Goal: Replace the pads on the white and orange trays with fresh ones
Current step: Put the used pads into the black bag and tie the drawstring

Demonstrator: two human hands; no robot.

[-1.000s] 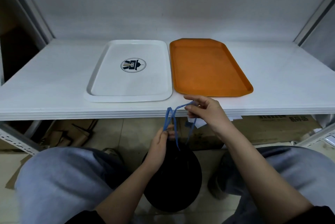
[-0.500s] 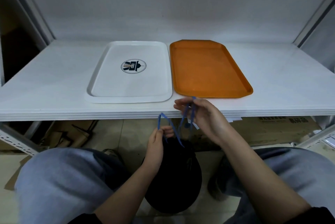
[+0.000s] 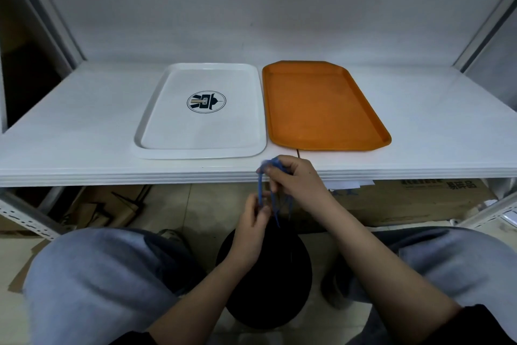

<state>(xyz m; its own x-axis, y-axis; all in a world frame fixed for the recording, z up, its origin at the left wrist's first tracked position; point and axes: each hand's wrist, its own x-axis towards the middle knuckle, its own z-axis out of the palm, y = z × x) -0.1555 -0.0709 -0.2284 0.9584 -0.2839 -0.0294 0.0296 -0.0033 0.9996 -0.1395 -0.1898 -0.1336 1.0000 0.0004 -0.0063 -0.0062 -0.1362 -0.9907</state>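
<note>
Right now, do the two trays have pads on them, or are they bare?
Bare. The white tray shows its printed emblem uncovered; the orange tray shows only its own surface.

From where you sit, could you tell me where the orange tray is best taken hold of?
I would take the orange tray by its raised near rim, coming from the front edge of the shelf. That short side faces the person, its clipped near-right corner is free, and the white tray lies close along its left side, leaving little room there for fingers.

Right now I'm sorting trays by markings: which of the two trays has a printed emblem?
The white tray, left of the orange tray, carries a round dark emblem at its centre; the orange one is plain.
</note>
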